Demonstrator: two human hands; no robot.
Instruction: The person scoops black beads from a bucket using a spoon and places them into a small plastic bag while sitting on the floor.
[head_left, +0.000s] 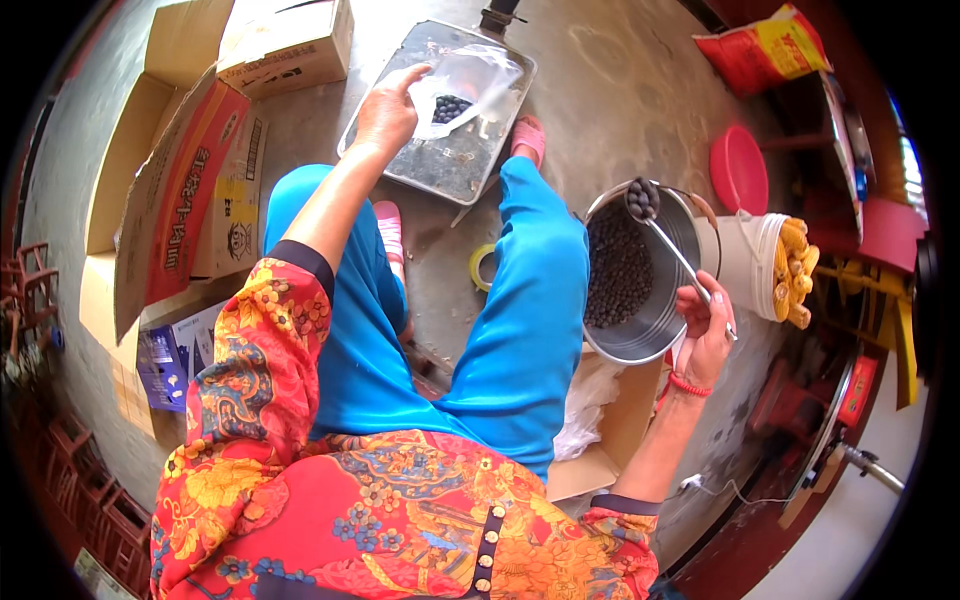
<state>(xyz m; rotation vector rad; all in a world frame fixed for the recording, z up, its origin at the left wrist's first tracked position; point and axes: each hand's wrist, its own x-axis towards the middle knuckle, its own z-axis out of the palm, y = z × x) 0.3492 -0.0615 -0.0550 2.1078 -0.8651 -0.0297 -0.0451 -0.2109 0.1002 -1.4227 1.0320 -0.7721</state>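
Observation:
My left hand (390, 109) grips the edge of a clear plastic bag (480, 71), which lies on the metal platform of a scale (442, 169). Small dark round balls (450, 109) show inside the bag. On the right, my right hand (705, 322) holds the handle of a metal ladle (679, 259). The ladle's bowl, heaped with dark balls (643, 199), is above the far rim area of a metal bucket (671, 322). More of these balls (619, 270) lie in the bucket.
Corn cobs (793, 270) fill a white bucket (750, 262) at the right, near a pink basin (739, 169). Yellow tape (482, 266) lies between my feet. Cardboard boxes (187, 195) stand at the left. Beside my right leg, an open carton (626, 420) holds clear plastic (589, 405).

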